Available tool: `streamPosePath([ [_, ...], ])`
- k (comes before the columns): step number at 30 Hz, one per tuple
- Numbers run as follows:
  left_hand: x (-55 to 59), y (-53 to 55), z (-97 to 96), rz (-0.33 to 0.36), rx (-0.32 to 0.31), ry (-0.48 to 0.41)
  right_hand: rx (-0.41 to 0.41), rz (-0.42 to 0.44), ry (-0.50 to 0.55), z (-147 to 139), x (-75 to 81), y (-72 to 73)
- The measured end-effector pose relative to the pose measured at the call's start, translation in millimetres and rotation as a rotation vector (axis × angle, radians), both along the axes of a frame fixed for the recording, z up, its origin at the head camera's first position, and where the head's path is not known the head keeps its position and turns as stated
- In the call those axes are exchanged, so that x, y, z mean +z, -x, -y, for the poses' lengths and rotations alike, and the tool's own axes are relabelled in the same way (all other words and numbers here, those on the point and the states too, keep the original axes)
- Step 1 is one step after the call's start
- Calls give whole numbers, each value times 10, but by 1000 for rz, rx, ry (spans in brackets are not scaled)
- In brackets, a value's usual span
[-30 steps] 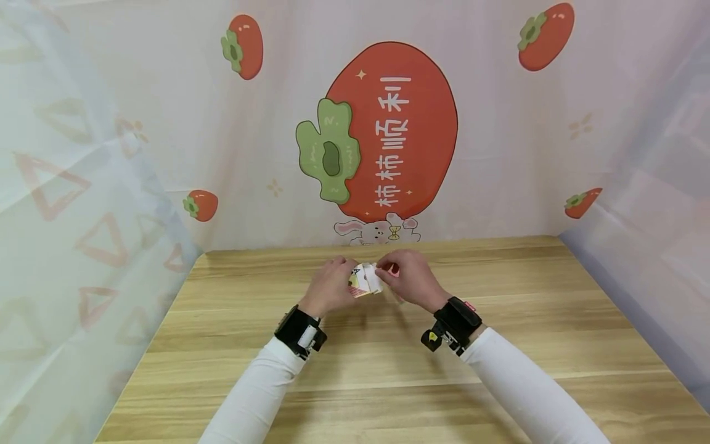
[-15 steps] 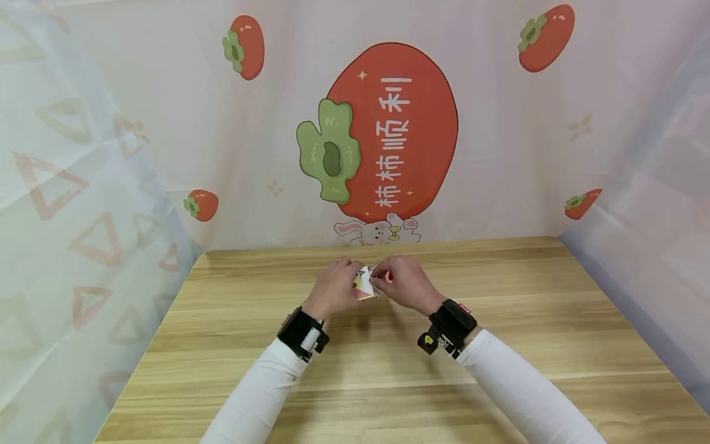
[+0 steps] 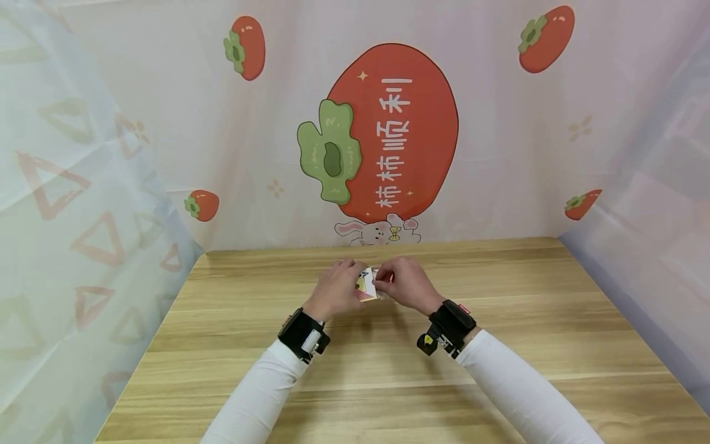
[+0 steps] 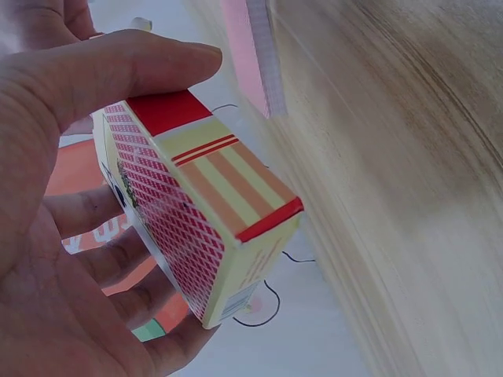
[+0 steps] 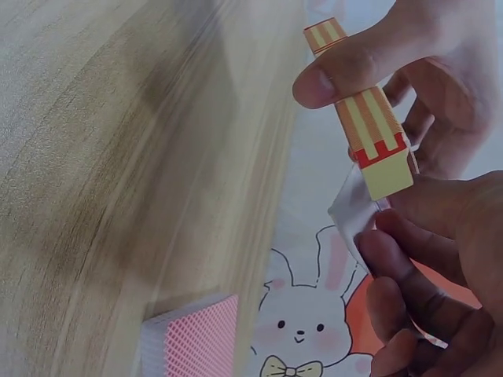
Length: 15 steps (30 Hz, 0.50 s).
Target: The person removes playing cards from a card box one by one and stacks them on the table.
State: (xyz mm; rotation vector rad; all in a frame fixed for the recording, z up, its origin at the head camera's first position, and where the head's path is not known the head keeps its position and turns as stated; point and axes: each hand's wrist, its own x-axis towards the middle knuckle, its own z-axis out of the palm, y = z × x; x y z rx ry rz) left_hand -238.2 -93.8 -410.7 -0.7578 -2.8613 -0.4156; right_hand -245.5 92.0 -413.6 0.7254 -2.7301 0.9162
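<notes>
In the head view, my left hand (image 3: 334, 288) grips a playing-card box (image 3: 366, 286) near the back of the table. Seen from the left wrist, the thumb lies along the striped narrow side of the box (image 4: 196, 204), with fingers behind its red-patterned face. My right hand (image 3: 407, 285) is at the other end, pinching a pale flap (image 5: 354, 210) there. Whether anything is inside the box is hidden. Nearby on the table stands a deck of cards (image 5: 203, 338) with pink patterned backs, also visible at the top of the left wrist view.
A wood-grain table (image 3: 355, 376) spreads around both hands. Behind it hangs a white cloth backdrop (image 3: 488, 154) with persimmon prints and a rabbit, close beyond the hands. Cloth also hangs at both sides.
My right hand has moved slightly left toward the box end, and its fingers now cover more of the white flap. My left hand has shifted slightly right with the box.
</notes>
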Motion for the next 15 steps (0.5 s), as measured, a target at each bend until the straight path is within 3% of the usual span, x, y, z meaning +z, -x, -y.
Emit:
streamPosePath([
  [8,33,-26,-37,-16,-15,30,-59,23,-16,-12,-19,-8],
  [15,43,-25,-36,-18,-12,53,-59,51,0,-29,-39,2],
])
